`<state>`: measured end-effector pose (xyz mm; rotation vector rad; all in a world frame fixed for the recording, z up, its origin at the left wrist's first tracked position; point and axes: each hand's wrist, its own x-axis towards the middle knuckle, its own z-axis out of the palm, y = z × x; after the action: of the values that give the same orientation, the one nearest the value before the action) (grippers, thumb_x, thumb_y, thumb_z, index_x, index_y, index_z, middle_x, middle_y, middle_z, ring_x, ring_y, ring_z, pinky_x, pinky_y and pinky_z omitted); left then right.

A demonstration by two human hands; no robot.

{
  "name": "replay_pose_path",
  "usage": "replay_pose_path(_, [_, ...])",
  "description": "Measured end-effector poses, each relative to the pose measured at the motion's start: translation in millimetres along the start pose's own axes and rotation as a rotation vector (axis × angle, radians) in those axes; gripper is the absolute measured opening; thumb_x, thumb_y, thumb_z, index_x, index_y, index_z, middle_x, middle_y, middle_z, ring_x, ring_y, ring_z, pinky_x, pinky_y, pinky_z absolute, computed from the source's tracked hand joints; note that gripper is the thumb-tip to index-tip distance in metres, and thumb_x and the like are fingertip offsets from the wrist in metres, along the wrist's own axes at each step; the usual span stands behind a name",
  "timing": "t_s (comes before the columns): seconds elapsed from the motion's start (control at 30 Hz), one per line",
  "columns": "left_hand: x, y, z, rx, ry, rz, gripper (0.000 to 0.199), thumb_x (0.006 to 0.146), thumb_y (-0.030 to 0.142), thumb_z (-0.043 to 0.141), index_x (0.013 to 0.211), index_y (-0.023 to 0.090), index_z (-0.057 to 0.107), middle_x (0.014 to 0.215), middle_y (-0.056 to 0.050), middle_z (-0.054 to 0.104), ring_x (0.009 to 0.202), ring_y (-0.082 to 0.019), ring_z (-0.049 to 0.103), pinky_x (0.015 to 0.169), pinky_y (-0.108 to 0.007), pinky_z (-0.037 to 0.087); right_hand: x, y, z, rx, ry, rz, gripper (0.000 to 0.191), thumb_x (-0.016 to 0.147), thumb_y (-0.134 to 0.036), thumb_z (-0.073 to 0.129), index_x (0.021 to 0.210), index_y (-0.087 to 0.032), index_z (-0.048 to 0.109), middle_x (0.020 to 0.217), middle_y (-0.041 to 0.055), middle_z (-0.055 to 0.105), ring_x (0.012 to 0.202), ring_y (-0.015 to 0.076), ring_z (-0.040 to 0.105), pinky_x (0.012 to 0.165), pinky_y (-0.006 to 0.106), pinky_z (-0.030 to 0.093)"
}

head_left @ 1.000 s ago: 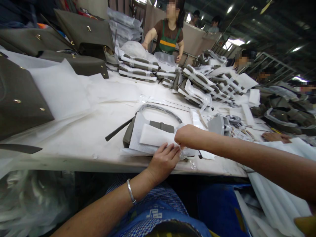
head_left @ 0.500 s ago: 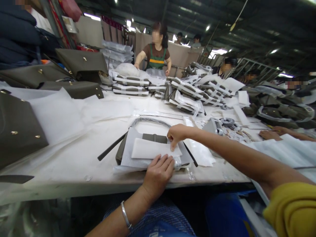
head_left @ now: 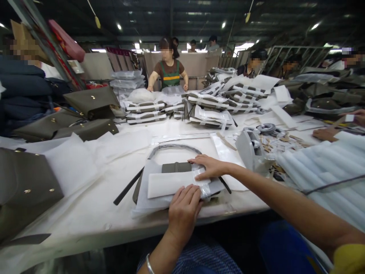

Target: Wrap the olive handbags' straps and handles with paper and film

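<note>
The bag (head_left: 176, 167) lies near the worktop (head_left: 88, 213)'s front edge; the left hand (head_left: 184, 209), fingers loosely extended, steadies foam (head_left: 162, 185), probably against slipping, while the right hand (head_left: 212, 166), fingers spread, presses tape (head_left: 204, 189).

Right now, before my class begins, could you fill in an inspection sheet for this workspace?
Surface: white table, papers spread at left.
Things: grey-brown bag partly under a white sheet and white strip.
Clutter: wrapped bags piled behind; small scraps at right.
Hands: left hand rests on the strip's lower edge; right hand spreads over its right end.
Cables: grey coil, cannot tell what.
Surroundings: person in green apron across the table.
</note>
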<state>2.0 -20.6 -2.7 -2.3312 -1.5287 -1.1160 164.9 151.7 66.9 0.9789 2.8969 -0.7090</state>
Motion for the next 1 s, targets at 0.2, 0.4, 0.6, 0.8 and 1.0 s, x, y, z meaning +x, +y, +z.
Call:
replay_pose_path(0.2, [4, 2, -1.7, 0.028, -0.019, 0.005, 0.024, 0.095, 0.031, 0.056, 0.117, 0.022, 0.061, 0.116, -0.007, 0.07, 0.109, -0.025, 0.064, 0.099, -0.044, 0.05, 20, 15, 4, 0.135, 0.051, 0.101, 0.069, 0.07, -0.051, 0.077, 0.132, -0.024, 0.062, 0.117, 0.0053, 0.07, 0.106, 0.0259, 0.063, 0.092, 0.03, 0.046])
replay_pose_path(0.4, [4, 3, -2.0, 0.043, 0.005, 0.029, 0.024, 0.095, 0.031, 0.057, 0.116, 0.022, 0.061, 0.114, -0.008, 0.071, 0.105, -0.026, 0.065, 0.098, -0.044, 0.049, 24, 11, 7, 0.21, 0.242, 0.161, 0.03, 0.089, -0.035, 0.058, 0.108, -0.018, 0.076, 0.107, 0.0056, 0.075, 0.103, 0.023, 0.067, 0.089, 0.027, 0.047])
replay_pose_path(0.6, [3, 2, -2.6, 0.148, -0.003, -0.02, 0.04, 0.092, 0.038, 0.062, 0.127, 0.02, 0.057, 0.118, -0.009, 0.069, 0.104, -0.026, 0.065, 0.094, -0.038, 0.049, -35, -15, 12, 0.143, 0.308, -0.009, 0.052, 0.087, -0.05, 0.062, 0.132, -0.022, 0.061, 0.135, 0.006, 0.061, 0.13, 0.0249, 0.051, 0.114, 0.039, 0.029])
replay_pose_path(0.8, [6, 2, -7.9, 0.143, -0.099, -0.036, 0.045, 0.086, 0.032, 0.07, 0.127, 0.02, 0.057, 0.117, -0.006, 0.069, 0.103, -0.024, 0.064, 0.095, -0.034, 0.048, -79, -40, 69, -0.117, 0.397, -0.049, 0.069, 0.083, -0.041, 0.071, 0.144, -0.018, 0.046, 0.149, 0.0126, 0.045, 0.143, 0.0309, 0.031, 0.118, 0.054, 0.016])
replay_pose_path(1.0, [6, 2, -12.3, 0.14, -0.147, -0.041, 0.045, 0.086, 0.015, 0.066, 0.129, 0.02, 0.054, 0.119, -0.006, 0.068, 0.106, -0.023, 0.063, 0.099, -0.034, 0.047, -73, -45, 88, -0.13, 0.467, 0.005, 0.058, 0.087, -0.024, 0.065, 0.142, -0.017, 0.048, 0.149, 0.0117, 0.046, 0.143, 0.0307, 0.031, 0.118, 0.054, 0.017])
